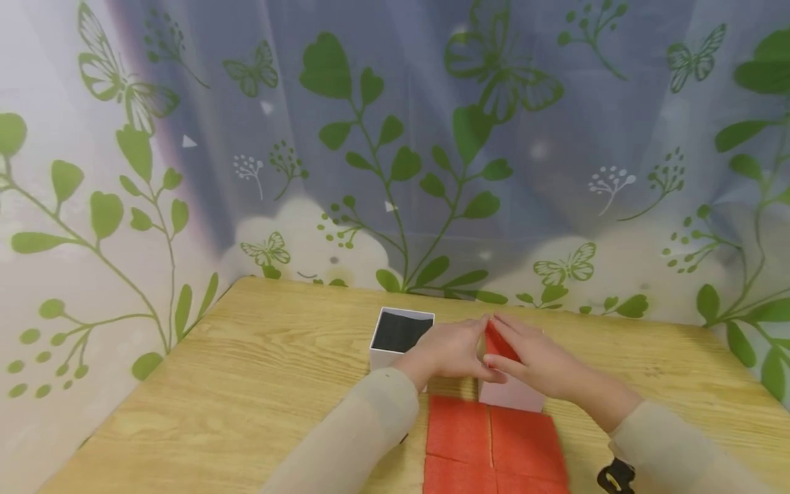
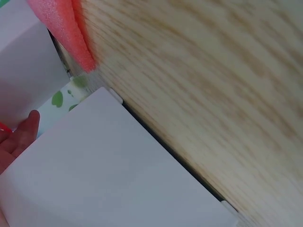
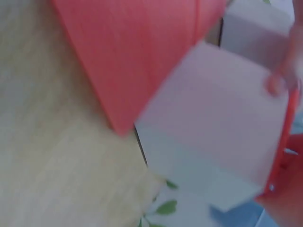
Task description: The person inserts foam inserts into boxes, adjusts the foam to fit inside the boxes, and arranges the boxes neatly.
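Both hands meet over a white box [image 1: 511, 396] whose top shows a red sheet [image 1: 500, 341]. My left hand [image 1: 453, 348] has its fingertips at the far side of the red sheet and its thumb over the box's near face. From the other side, my right hand [image 1: 543, 357] spans the red sheet between thumb and fingers. In the right wrist view, the red edge [image 3: 279, 146] runs along the box's rim, against the fingers. A second white box [image 1: 404, 332], black inside, stands left, partly behind the left hand.
Creased red cloth-like pieces [image 1: 494, 446] lie at the front of the wooden table [image 1: 247, 384], close to the white box. A curtain [image 1: 395, 158] with green leaves and butterflies hangs along the table's back edge. A black band [image 1: 616, 475] shows at the right wrist.
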Demonstrator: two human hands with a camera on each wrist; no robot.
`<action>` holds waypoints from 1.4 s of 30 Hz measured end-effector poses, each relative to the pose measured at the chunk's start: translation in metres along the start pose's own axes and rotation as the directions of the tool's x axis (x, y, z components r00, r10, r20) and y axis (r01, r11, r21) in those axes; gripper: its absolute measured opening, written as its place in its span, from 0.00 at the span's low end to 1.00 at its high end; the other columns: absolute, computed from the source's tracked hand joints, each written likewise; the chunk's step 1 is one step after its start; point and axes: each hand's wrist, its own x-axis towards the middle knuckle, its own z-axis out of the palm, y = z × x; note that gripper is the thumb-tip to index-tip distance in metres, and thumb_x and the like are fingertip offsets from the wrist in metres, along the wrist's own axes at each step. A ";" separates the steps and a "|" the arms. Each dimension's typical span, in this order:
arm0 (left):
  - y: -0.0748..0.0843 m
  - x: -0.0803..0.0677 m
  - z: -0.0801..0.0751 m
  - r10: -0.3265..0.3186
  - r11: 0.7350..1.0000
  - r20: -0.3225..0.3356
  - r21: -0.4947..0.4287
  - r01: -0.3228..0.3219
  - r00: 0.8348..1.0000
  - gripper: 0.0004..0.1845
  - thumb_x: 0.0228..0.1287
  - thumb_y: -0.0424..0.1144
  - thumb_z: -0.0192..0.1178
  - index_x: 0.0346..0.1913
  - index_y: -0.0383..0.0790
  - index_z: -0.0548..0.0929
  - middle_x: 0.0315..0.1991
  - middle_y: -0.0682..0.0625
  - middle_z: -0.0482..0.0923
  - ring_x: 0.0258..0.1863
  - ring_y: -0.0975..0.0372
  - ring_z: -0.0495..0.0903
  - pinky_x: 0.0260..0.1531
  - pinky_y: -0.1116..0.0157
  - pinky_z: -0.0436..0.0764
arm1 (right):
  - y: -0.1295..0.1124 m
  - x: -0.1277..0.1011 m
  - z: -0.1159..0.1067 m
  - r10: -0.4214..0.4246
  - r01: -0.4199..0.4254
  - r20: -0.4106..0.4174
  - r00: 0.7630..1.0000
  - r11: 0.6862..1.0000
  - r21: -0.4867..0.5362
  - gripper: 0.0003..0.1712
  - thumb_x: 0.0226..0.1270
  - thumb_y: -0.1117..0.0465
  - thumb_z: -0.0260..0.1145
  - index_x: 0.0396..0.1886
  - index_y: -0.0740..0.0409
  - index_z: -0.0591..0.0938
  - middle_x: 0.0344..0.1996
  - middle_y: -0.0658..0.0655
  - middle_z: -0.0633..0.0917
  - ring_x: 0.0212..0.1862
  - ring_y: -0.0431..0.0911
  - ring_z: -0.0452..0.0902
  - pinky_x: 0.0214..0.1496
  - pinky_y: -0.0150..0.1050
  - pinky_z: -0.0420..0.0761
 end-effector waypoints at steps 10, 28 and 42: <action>0.002 0.000 0.002 -0.004 1.000 0.008 0.015 0.004 1.000 0.53 0.48 0.68 0.60 0.73 0.46 0.53 0.67 0.58 0.62 0.60 0.67 0.69 0.48 0.67 0.74 | -0.003 -0.009 0.026 -0.461 0.325 -0.326 0.825 0.860 -0.394 0.20 0.41 0.68 0.75 0.40 0.63 0.85 0.40 0.57 0.83 0.43 0.52 0.79 0.45 0.48 0.77; 0.002 0.001 -0.003 -0.020 0.997 0.061 0.076 0.015 0.998 0.52 0.51 0.69 0.56 0.74 0.49 0.50 0.70 0.56 0.56 0.65 0.65 0.62 0.54 0.65 0.70 | -0.001 -0.015 0.031 -0.545 0.351 -0.317 0.776 0.791 -0.502 0.16 0.58 0.62 0.60 0.44 0.64 0.84 0.41 0.55 0.84 0.41 0.50 0.80 0.44 0.49 0.77; 0.003 0.000 -0.003 -0.032 0.995 0.079 0.102 0.024 0.996 0.50 0.53 0.68 0.54 0.74 0.49 0.49 0.71 0.56 0.54 0.64 0.63 0.63 0.54 0.65 0.70 | 0.000 -0.017 0.034 -0.558 0.341 -0.281 0.781 0.758 -0.556 0.23 0.41 0.68 0.67 0.44 0.65 0.83 0.40 0.56 0.84 0.40 0.51 0.80 0.44 0.50 0.78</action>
